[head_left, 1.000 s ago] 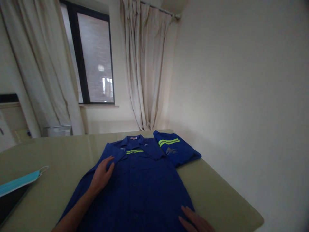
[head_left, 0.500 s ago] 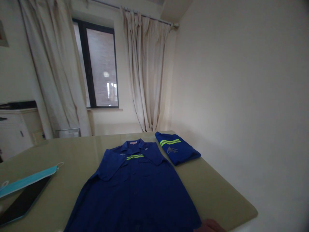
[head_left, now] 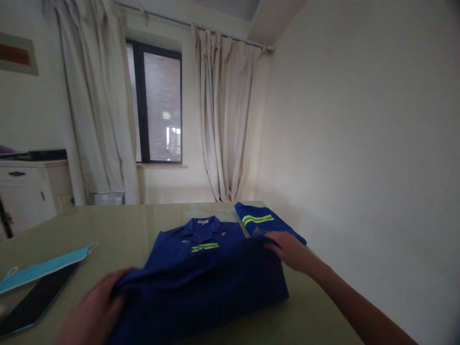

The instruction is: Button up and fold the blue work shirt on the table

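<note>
A dark blue shirt [head_left: 201,287] lies on the table with its collar toward the far edge and yellow-green stripes on the chest. Its lower part is lifted and bent up over the middle. My left hand [head_left: 95,306], blurred, grips the lifted cloth at the left. At the right, my right hand [head_left: 285,247] pinches the other end of the raised edge. Just behind my right hand sits a folded blue garment [head_left: 258,214] with yellow-green stripes, partly covered by that hand.
On the table [head_left: 118,239], a light blue face mask [head_left: 46,268] lies at the left, partly over a dark flat device [head_left: 39,302]. A wall borders the right side. A white cabinet [head_left: 28,191] stands at the far left.
Both hands have come into fuller view and lifted the shirt's lower part up toward the collar. The view has shifted a little to the left.
</note>
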`<state>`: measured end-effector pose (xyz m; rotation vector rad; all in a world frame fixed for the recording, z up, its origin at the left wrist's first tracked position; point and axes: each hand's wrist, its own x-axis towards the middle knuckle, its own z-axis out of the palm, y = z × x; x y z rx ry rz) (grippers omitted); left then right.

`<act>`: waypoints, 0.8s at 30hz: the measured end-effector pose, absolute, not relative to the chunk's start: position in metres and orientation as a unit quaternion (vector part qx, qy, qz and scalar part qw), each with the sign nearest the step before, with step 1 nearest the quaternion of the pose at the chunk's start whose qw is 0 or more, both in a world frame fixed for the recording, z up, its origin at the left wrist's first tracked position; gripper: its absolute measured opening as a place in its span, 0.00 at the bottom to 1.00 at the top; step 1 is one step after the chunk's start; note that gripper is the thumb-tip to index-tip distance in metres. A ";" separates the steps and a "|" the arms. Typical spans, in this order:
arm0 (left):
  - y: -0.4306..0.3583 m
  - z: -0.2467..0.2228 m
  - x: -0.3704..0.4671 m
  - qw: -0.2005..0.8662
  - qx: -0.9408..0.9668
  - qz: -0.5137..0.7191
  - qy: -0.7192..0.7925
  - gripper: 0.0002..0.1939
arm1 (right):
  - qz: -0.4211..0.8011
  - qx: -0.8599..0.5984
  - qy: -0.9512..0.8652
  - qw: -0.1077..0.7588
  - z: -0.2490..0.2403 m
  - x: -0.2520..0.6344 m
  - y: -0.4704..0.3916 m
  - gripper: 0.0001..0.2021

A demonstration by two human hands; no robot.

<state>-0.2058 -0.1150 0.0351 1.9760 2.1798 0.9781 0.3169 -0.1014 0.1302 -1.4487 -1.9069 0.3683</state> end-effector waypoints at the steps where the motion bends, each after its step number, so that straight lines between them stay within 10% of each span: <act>1: -0.091 0.053 -0.193 0.036 0.641 0.348 0.683 0.30 | 0.162 -0.571 -0.703 0.393 0.142 0.309 -0.070 0.06; 7: 0.012 0.075 -0.157 0.067 0.599 0.480 0.637 0.50 | 0.138 -0.610 -0.586 0.515 0.123 0.281 0.026 0.25; 16: -0.021 -0.042 -0.202 0.079 0.645 0.279 0.707 0.40 | 0.056 -0.603 -0.767 0.212 0.004 0.283 -0.057 0.27; 24: -0.053 -0.052 -0.267 0.335 0.609 0.257 0.671 0.35 | 0.047 -0.608 -0.788 0.085 0.031 0.291 -0.095 0.20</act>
